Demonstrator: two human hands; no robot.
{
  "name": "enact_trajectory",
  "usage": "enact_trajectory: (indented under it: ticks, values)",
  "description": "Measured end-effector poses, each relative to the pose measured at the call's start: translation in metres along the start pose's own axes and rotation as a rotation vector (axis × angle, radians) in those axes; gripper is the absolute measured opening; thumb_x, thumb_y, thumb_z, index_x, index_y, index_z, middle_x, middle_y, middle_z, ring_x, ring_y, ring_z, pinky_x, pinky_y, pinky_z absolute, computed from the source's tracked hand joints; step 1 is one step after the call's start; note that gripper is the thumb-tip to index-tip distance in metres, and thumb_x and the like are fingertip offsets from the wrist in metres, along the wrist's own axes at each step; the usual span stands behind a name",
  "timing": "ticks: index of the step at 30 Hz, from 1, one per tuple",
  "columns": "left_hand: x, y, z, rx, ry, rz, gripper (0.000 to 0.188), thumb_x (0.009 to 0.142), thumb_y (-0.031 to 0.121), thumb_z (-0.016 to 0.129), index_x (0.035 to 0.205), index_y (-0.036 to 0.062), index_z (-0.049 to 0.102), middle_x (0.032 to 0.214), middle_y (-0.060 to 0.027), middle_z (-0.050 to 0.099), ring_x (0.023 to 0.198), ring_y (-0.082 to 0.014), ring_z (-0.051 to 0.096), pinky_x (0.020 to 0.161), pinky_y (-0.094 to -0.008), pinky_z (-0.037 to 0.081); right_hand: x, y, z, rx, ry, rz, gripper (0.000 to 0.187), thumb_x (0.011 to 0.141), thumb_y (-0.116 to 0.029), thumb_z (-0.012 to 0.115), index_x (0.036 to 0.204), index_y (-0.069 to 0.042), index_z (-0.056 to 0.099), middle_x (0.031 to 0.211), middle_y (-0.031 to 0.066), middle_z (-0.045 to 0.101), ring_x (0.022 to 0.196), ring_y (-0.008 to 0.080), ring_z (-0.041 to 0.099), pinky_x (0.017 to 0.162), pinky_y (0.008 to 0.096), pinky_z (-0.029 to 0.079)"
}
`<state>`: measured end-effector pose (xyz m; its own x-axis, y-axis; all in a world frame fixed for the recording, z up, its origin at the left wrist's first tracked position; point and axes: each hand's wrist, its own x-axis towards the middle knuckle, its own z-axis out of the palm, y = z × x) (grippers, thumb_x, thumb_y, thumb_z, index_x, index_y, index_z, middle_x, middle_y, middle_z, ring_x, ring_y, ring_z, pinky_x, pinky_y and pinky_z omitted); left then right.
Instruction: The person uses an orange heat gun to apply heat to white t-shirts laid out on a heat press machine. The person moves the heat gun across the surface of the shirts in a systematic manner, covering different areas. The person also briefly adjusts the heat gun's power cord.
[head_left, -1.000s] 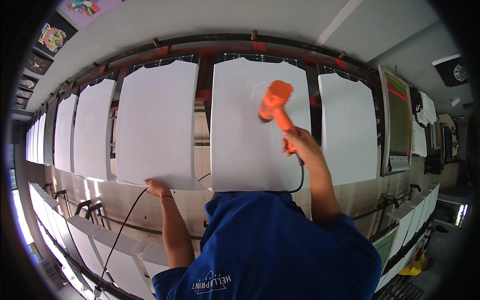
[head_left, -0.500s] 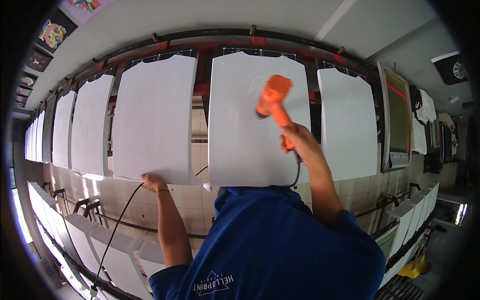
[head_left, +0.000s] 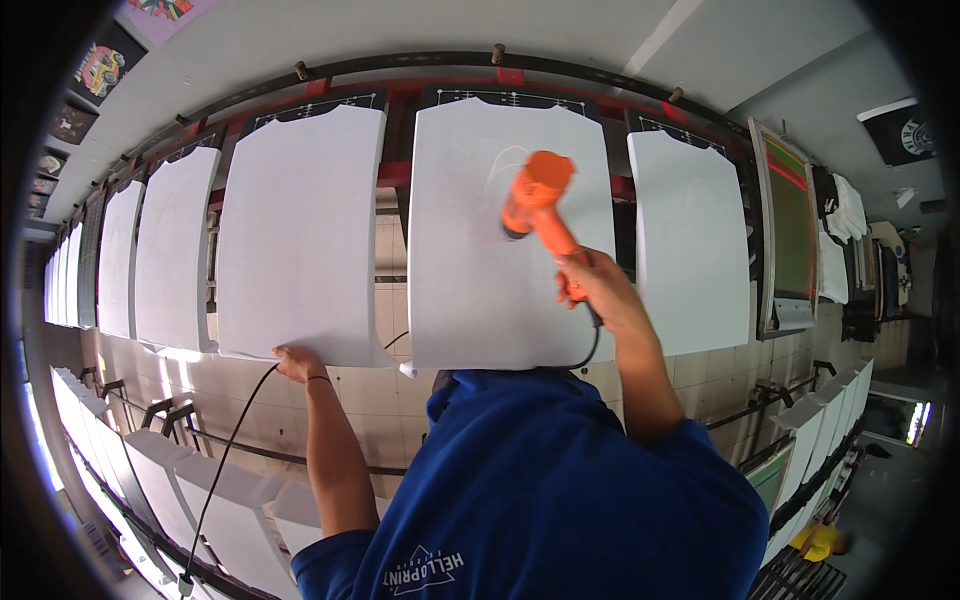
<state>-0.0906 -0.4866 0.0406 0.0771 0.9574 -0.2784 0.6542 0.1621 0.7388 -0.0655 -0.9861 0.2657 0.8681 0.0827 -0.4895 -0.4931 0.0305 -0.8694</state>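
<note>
My right hand [head_left: 606, 292] is wrapped around the handle of an orange heat gun [head_left: 545, 185]. The gun hangs over a white T-shirt [head_left: 470, 270] laid flat on a board in front of me, its dark nozzle pointing down and to the left. Faint pale curved lines show on the upper part of this shirt. My left hand [head_left: 297, 364] is closed on a black power cord [head_left: 232, 440] at the lower edge of the white shirt to the left [head_left: 298, 230]. Its fingertips are partly hidden, and whether they also pinch the hem I cannot tell.
More white shirts on boards line the rack to the left [head_left: 178, 240] and right [head_left: 690, 240]. A framed screen [head_left: 790, 230] stands at the right end. Behind me runs another row of white boards [head_left: 225, 500]. A person in yellow [head_left: 820, 540] is at the lower right.
The view has shifted slightly, moving the boards a little left in it. The heat gun has swung slightly, still over the same shirt. My left hand stays at the neighbouring shirt's lower edge.
</note>
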Motion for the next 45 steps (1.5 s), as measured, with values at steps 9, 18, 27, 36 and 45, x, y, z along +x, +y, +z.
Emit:
enact_trajectory:
  ticks: [9, 18, 27, 36, 45]
  values:
    - [-0.017, 0.013, -0.008, -0.068, -0.062, -0.02, 0.069, 0.093, 0.055, 0.035, 0.109, -0.0107, 0.047, 0.105, -0.0284, 0.061, 0.092, -0.0406, 0.063, 0.081, -0.0455, 0.054, -0.048, 0.01, -0.06, 0.019, 0.363, 0.038, 0.032, 0.089, -0.034, 0.062, 0.091, -0.003, 0.055, 0.074, 0.0025, 0.056, 0.065, 0.0136, 0.061, 0.054, 0.0267, 0.046]
    - [-0.012, 0.012, -0.003, 0.022, 0.008, -0.02, 0.069, 0.093, 0.056, 0.035, 0.112, -0.0095, 0.045, 0.106, -0.029, 0.06, 0.093, -0.0403, 0.062, 0.082, -0.0453, 0.052, 0.004, 0.011, 0.036, 0.064, -0.132, 0.035, 0.03, 0.09, -0.028, 0.06, 0.1, -0.001, 0.055, 0.076, 0.0038, 0.058, 0.065, 0.0128, 0.059, 0.053, 0.0264, 0.046]
    - [-0.008, 0.006, -0.001, 0.006, 0.016, 0.015, 0.068, 0.094, 0.054, 0.035, 0.112, -0.0103, 0.045, 0.106, -0.0289, 0.06, 0.093, -0.0394, 0.062, 0.083, -0.0465, 0.051, 0.001, 0.008, 0.043, -0.005, -0.169, 0.041, 0.03, 0.091, -0.03, 0.059, 0.099, -0.001, 0.055, 0.077, 0.0038, 0.057, 0.064, 0.0126, 0.058, 0.054, 0.0265, 0.046]
    - [-0.01, 0.006, -0.003, -0.089, -0.018, 0.003, 0.067, 0.094, 0.053, 0.04, 0.109, -0.012, 0.045, 0.101, -0.0284, 0.061, 0.089, -0.0384, 0.062, 0.078, -0.0454, 0.053, -0.068, 0.022, -0.05, -0.026, 0.344, 0.042, 0.031, 0.091, -0.03, 0.058, 0.099, -0.001, 0.053, 0.074, 0.0035, 0.056, 0.063, 0.0127, 0.058, 0.054, 0.0256, 0.045]
    - [-0.011, 0.008, -0.001, -0.133, 0.02, -0.006, 0.066, 0.093, 0.053, 0.041, 0.105, -0.0113, 0.047, 0.101, -0.0281, 0.061, 0.088, -0.038, 0.063, 0.078, -0.0464, 0.053, -0.044, 0.023, 0.012, 0.098, 0.061, 0.015, 0.032, 0.09, -0.033, 0.06, 0.098, -0.002, 0.054, 0.073, 0.0025, 0.057, 0.064, 0.012, 0.059, 0.054, 0.0258, 0.046]
